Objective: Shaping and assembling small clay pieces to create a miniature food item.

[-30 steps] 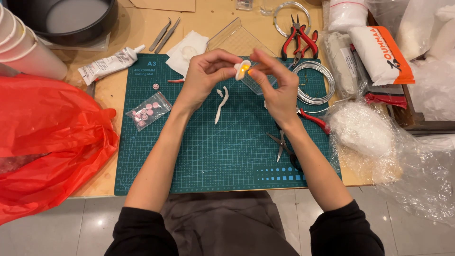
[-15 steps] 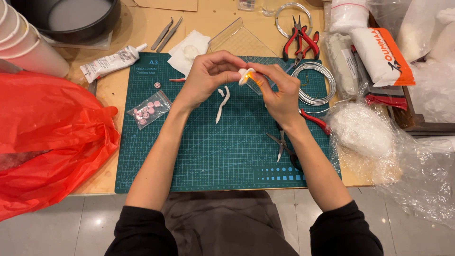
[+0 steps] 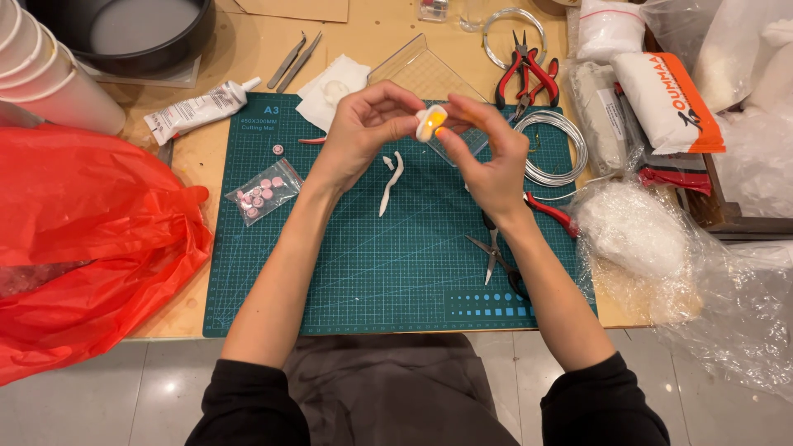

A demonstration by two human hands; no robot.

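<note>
While both hands meet above the far half of the green cutting mat (image 3: 372, 272), the left hand (image 3: 359, 132) and the right hand (image 3: 487, 157) pinch one small white piece with an orange glow (image 3: 431, 122) between their fingertips, held clear of the mat. Directly under it on the mat lie a thin white strip (image 3: 390, 183) and, toward the right forearm, a pair of scissors (image 3: 496, 252). Near the mat's left edge sits a small clear bag of pink beads (image 3: 263, 192); beyond that edge a red plastic bag (image 3: 83, 239) crowds the table. Off the mat's far right corner lie a wire coil (image 3: 555, 149) and red-handled pliers (image 3: 529, 74), with clear plastic wrapping (image 3: 661, 248) pressing in from the right. Past the far left corner rests a white tube (image 3: 197, 107). The mat's near half is open room.
</note>
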